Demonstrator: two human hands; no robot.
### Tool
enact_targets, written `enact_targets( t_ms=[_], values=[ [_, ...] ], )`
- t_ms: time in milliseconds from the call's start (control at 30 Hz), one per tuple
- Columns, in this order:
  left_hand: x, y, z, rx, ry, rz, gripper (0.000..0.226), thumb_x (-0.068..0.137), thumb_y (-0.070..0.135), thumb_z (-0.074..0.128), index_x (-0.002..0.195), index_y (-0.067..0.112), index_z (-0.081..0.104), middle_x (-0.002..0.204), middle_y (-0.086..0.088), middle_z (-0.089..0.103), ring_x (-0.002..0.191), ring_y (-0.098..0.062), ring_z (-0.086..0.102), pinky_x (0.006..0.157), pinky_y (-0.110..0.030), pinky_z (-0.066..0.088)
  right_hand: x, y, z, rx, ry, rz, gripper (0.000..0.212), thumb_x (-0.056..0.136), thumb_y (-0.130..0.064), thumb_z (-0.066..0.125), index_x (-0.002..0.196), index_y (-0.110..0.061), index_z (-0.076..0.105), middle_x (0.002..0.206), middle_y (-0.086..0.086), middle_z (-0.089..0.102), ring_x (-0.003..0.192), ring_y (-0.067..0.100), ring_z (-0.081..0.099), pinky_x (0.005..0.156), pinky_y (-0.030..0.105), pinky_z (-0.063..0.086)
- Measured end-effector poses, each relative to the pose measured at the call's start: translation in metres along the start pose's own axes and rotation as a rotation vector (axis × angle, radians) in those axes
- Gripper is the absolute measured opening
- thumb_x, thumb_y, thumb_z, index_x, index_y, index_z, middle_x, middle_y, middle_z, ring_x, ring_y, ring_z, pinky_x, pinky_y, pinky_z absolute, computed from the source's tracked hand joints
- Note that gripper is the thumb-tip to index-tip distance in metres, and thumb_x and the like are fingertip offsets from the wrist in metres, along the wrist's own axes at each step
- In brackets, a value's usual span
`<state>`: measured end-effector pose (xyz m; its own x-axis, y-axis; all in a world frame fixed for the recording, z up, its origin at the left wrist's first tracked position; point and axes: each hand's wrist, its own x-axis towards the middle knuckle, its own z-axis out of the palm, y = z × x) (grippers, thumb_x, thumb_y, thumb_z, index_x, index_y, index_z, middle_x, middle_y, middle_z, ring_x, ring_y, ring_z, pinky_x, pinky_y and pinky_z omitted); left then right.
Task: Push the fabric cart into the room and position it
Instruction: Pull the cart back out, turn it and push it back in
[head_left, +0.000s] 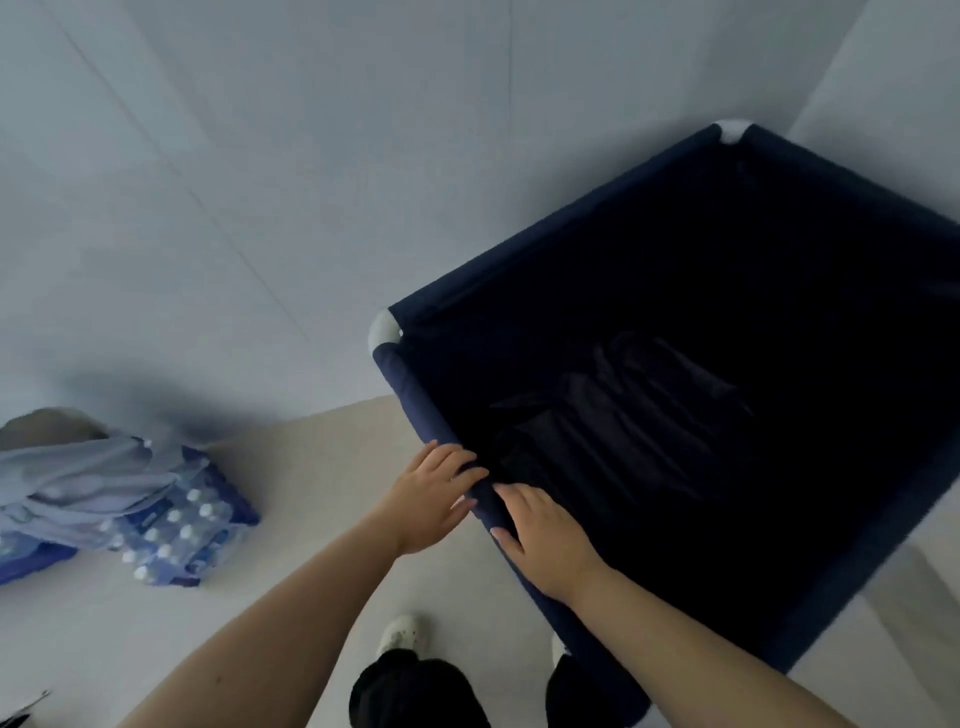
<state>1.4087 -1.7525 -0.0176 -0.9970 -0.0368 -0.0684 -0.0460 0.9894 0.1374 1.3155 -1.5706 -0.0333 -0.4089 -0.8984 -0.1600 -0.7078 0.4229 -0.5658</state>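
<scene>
The big white wall (260, 156) fills most of what I can see, and the pale floor (291, 499) runs up to meet it. The fabric cart (545, 270) is the biggest thing here. It is dark blue, open on top, and very dark inside, with something dark lying at the bottom that I cannot make out. It stands close to the wall, with its far corner tucked toward the place where two walls meet. Off to the side, against the wall, sits a pack of water bottles (176, 535) with a grey cloth (78, 483) lying over it, well apart from the cart. The person's left hand (431, 499) is curled over the near rail of the cart, fingers wrapped on it. The right hand (545, 540) lies just beside it on the same rail, fingers pressed down over the edge. I think the cart is nearly in its spot. To finish well, the person should spread the hands wider on the rail, push slowly and evenly, and watch the far corner so it does not bump the wall.
</scene>
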Motion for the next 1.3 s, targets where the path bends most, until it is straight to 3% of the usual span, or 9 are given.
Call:
enact_targets(
  t_ms=[200,367,433,567,800,933,1167,1300],
  values=[
    [0.028,-0.056,0.001,0.055,-0.056,0.405,0.042,0.091,0.04,0.049,0.128,0.021,0.05,0.123,-0.003,0.058,0.119,-0.024,0.048,0.111,-0.048,0.026,-0.006,-0.028,0.031,-0.034,0.235,0.319,0.045,0.095,-0.043,0.035,0.129,-0.015,0.043,0.124,0.004,0.054,0.113,0.019,0.049,0.096,0.031,0.043],
    [0.035,-0.081,-0.001,0.051,-0.006,0.442,0.043,0.085,0.028,0.062,0.124,0.013,0.054,0.116,-0.011,0.061,0.112,-0.031,0.054,0.105,-0.053,0.03,-0.013,-0.063,0.052,-0.146,0.401,0.688,0.041,0.094,-0.042,0.042,0.117,-0.011,0.053,0.113,0.006,0.061,0.104,0.024,0.054,0.093,0.036,0.044],
    [0.034,-0.089,-0.001,0.088,-0.027,0.426,0.044,0.088,0.029,0.058,0.129,0.013,0.049,0.121,-0.012,0.058,0.117,-0.032,0.049,0.106,-0.055,0.027,-0.019,-0.077,0.062,-0.184,0.443,0.82,0.041,0.092,-0.041,0.046,0.12,-0.011,0.051,0.115,0.007,0.06,0.108,0.026,0.053,0.1,0.039,0.039],
    [0.036,-0.096,0.006,0.21,-0.072,0.449,0.046,0.096,0.037,0.037,0.137,0.018,0.033,0.129,-0.007,0.049,0.122,-0.028,0.039,0.107,-0.053,0.022,-0.029,-0.1,0.079,-0.202,0.447,1.062,0.054,0.092,-0.04,0.045,0.137,-0.013,0.033,0.136,0.008,0.046,0.129,0.027,0.036,0.116,0.044,0.015],
    [0.008,-0.105,0.016,0.245,-0.037,0.442,0.044,0.097,0.042,0.03,0.136,0.021,0.03,0.127,-0.006,0.048,0.12,-0.026,0.039,0.105,-0.052,0.023,-0.03,-0.126,0.099,-0.191,0.384,1.148,0.054,0.095,-0.037,0.038,0.141,-0.015,0.019,0.145,0.007,0.033,0.137,0.027,0.022,0.118,0.045,0.005],
    [-0.037,-0.119,0.018,0.226,0.063,0.482,0.041,0.094,0.041,0.041,0.128,0.017,0.044,0.112,-0.011,0.058,0.104,-0.031,0.049,0.098,-0.051,0.033,-0.043,-0.153,0.125,-0.198,0.37,1.121,0.053,0.096,-0.036,0.037,0.141,-0.015,0.019,0.145,0.008,0.033,0.138,0.027,0.021,0.118,0.045,0.004],
    [-0.14,-0.14,0.018,0.155,0.116,0.557,0.041,0.084,0.04,0.063,0.115,0.013,0.059,0.09,-0.013,0.063,0.079,-0.034,0.057,0.078,-0.047,0.048,-0.078,-0.229,0.175,-0.193,0.356,1.097,0.052,0.095,-0.041,0.037,0.139,-0.015,0.025,0.138,0.006,0.04,0.131,0.026,0.03,0.117,0.043,0.009],
    [-0.201,-0.16,0.03,0.125,0.153,0.652,0.043,0.082,0.038,0.065,0.118,0.015,0.057,0.094,-0.007,0.064,0.085,-0.028,0.059,0.08,-0.042,0.048,-0.1,-0.274,0.211,-0.282,0.331,1.087,0.053,0.093,-0.044,0.04,0.134,-0.012,0.035,0.127,0.008,0.05,0.121,0.029,0.042,0.113,0.045,0.019]
  ],
)
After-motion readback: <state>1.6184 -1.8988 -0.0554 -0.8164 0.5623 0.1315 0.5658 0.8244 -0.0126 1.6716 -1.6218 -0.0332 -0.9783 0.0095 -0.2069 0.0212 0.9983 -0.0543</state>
